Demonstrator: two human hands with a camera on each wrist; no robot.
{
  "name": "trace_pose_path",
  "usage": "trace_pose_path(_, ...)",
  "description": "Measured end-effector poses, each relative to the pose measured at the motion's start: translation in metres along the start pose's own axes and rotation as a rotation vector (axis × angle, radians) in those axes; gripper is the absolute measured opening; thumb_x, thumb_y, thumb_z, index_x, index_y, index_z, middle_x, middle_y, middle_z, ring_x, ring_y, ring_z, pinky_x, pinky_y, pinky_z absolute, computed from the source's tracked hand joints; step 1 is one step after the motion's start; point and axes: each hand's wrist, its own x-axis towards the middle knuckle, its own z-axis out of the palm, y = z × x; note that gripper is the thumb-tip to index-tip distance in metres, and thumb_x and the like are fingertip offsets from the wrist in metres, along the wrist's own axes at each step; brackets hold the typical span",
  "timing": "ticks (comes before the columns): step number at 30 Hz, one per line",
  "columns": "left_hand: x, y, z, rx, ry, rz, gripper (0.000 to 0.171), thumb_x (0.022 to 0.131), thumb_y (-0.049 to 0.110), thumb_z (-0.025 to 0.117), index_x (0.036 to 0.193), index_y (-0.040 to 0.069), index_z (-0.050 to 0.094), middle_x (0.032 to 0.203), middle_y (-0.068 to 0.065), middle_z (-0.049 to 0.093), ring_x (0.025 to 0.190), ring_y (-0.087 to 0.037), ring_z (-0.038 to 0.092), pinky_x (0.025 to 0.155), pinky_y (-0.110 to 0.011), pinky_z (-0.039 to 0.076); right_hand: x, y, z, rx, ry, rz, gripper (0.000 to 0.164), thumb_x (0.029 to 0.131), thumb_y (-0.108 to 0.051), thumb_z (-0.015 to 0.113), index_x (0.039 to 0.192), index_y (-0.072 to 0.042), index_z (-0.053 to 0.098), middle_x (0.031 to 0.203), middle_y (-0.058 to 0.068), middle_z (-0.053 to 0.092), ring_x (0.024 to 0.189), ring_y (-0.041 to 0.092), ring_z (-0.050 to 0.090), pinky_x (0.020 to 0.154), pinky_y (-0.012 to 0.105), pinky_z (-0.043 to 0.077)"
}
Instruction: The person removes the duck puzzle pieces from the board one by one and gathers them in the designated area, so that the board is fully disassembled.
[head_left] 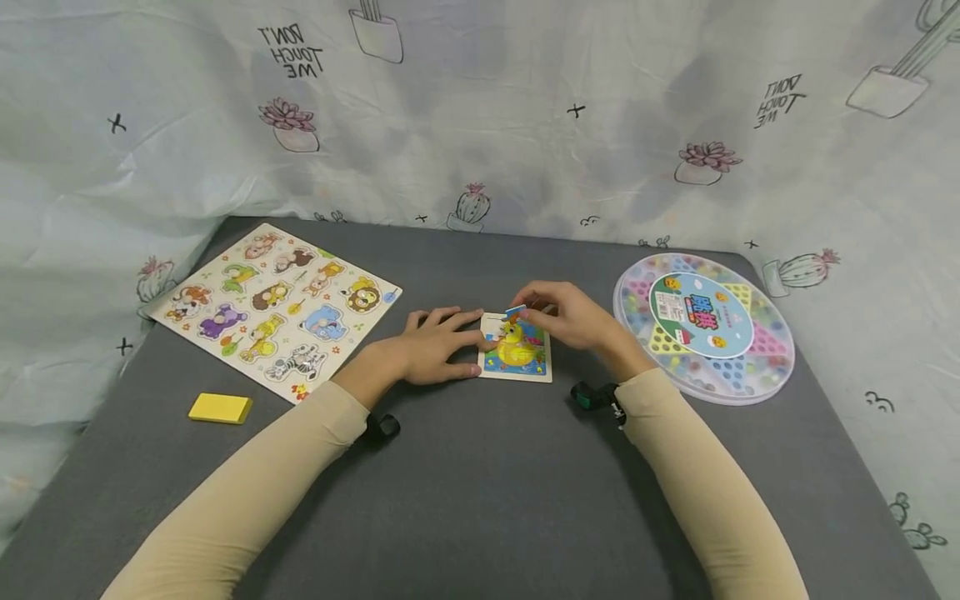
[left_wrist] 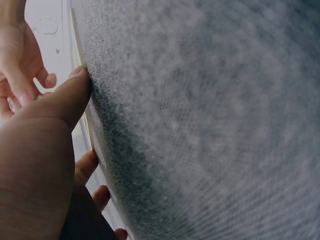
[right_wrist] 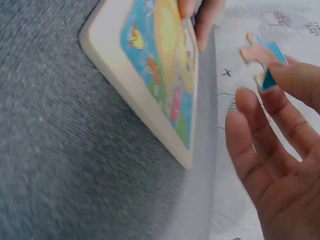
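A small framed jigsaw puzzle point(head_left: 516, 379) with a yellow duck on blue lies flat near the middle of the table. Bare tray shows at its upper left. My left hand point(head_left: 435, 350) rests beside it with fingers spread, thumb and fingertips at its left edge. Over the top edge, my right hand point(head_left: 570, 318) pinches a puzzle piece point(right_wrist: 272, 52) between thumb and index finger. That piece is blue and orange-pink, held up off the board in the right wrist view. The other right fingers are loosely bent.
A wooden animal puzzle board point(head_left: 296, 279) lies at the left, close to my left forearm. Nearer me sits a yellow block point(head_left: 221, 408). At the right is a round Chinese checkers set point(head_left: 765, 346). A printed curtain point(head_left: 510, 125) hangs behind the table.
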Motion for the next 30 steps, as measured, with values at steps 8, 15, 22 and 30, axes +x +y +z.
trace_pose_path(8,-0.001,-0.001,0.001,-0.017,0.014,0.021,0.043,0.104,0.057,0.05,0.144,0.042,0.054,0.174,-0.001,0.01,0.158,-0.037,0.008,0.114,-0.069,0.013,-0.011,-0.005,-0.008,0.137,0.017,0.006,0.023,0.106,-0.009,0.058,0.126,-0.006,0.067,0.117,0.014,0.066,0.101,0.038,0.07,0.089,0.048,0.056)
trace_pose_path(15,-0.001,0.0,-0.001,-0.004,-0.008,-0.001,0.049,0.103,0.061,0.049,0.15,0.049,0.046,0.174,0.004,0.008,0.159,-0.034,0.006,0.115,-0.068,0.014,-0.018,-0.005,-0.013,0.131,0.047,0.003,0.025,0.105,-0.007,0.059,0.128,0.001,0.065,0.118,0.015,0.067,0.101,0.033,0.07,0.088,0.045,0.058)
trace_pose_path(22,0.0,-0.001,0.001,0.009,-0.003,0.004,0.049,0.103,0.061,0.05,0.15,0.049,0.046,0.174,0.004,0.009,0.159,-0.034,0.008,0.114,-0.068,0.015,-0.026,-0.002,-0.017,0.171,0.09,-0.011,0.028,0.104,-0.004,0.058,0.132,0.0,0.063,0.118,0.018,0.065,0.094,0.035,0.069,0.083,0.039,0.059)
trace_pose_path(30,0.0,-0.002,0.003,0.014,0.006,0.011,0.05,0.103,0.061,0.048,0.151,0.049,0.045,0.174,0.004,0.008,0.159,-0.033,0.007,0.115,-0.067,0.014,-0.038,0.005,-0.021,0.191,0.104,0.035,0.028,0.104,-0.004,0.059,0.131,0.002,0.062,0.114,0.018,0.066,0.088,0.031,0.07,0.08,0.042,0.058)
